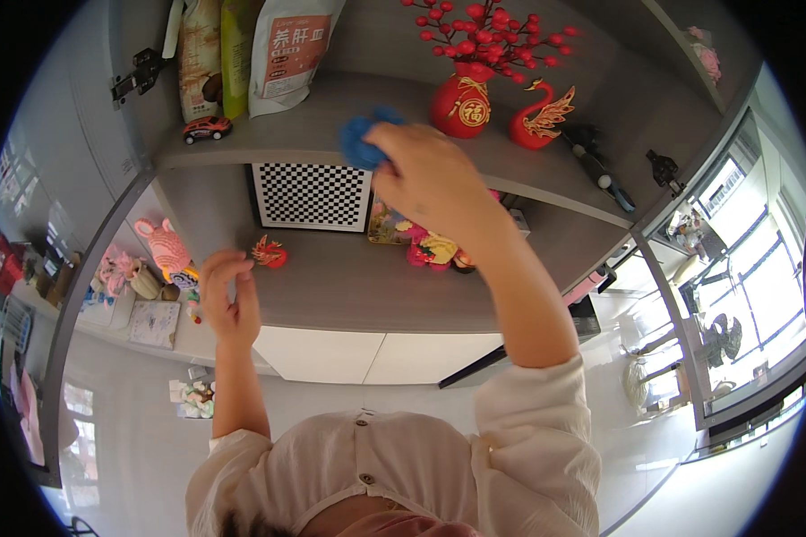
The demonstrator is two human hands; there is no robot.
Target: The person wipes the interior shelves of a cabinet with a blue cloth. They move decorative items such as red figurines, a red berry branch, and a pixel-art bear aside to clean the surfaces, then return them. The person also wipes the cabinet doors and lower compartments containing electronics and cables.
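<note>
My right hand (425, 174) grips a bunched blue cloth (360, 143) at the front of the grey upper shelf (309, 134). Just right of it stands a red vase (457, 103) with red berry stems, then a red swan figurine (533, 121) with gold wings. My left hand (228, 291) is raised in front of the lower shelf (367, 286), fingers apart and holding nothing. Close beside its fingertips sits a small red swan figurine (270, 253).
Upright pouches (291, 63) and an orange toy car (208, 129) occupy the upper shelf's left end. A dark-handled tool (604, 174) lies at its right end. Below are a checkered board (313, 195) and colourful flowers (432, 246). Cabinet doors (81, 295) swing out either side.
</note>
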